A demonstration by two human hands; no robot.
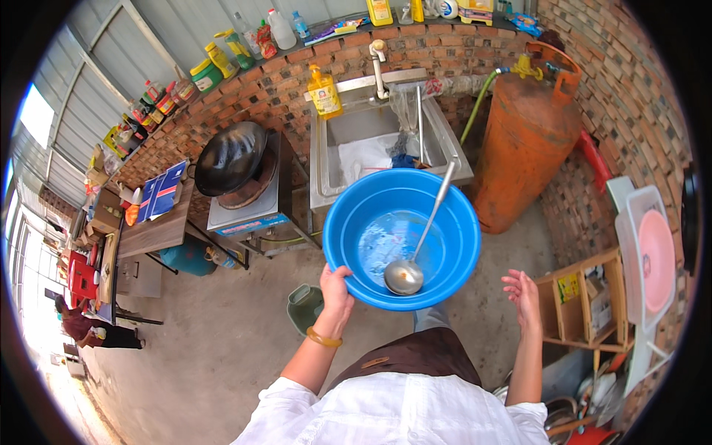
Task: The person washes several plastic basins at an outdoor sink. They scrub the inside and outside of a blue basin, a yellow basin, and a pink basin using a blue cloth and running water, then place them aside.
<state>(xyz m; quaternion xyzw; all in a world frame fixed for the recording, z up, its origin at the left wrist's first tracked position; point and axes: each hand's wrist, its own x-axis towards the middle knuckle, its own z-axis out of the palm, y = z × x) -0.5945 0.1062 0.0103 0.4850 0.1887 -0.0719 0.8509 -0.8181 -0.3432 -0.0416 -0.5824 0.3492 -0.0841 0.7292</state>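
My left hand (pixel 337 290) grips the near left rim of a blue plastic basin (pixel 356 222) in front of me. A metal ladle (pixel 404 277) rests inside, its bowl against the near side and its handle leaning over the far right rim. The basin's bottom looks wet and shiny; how much water it holds is hard to judge. My right hand (pixel 522 293) is off the basin, to its right, with fingers apart and nothing in them. Just beyond the basin is a stainless steel sink (pixel 361 122) with a white tap (pixel 379 72) over it.
Left of the sink, a black wok (pixel 232 158) sits on a gas stove (pixel 245 214). A rusty orange gas cylinder (pixel 520 144) stands right. A green bin (pixel 305 308) is on the floor. A wooden rack (pixel 581 300) stands at right. Another person (pixel 89 328) is far left.
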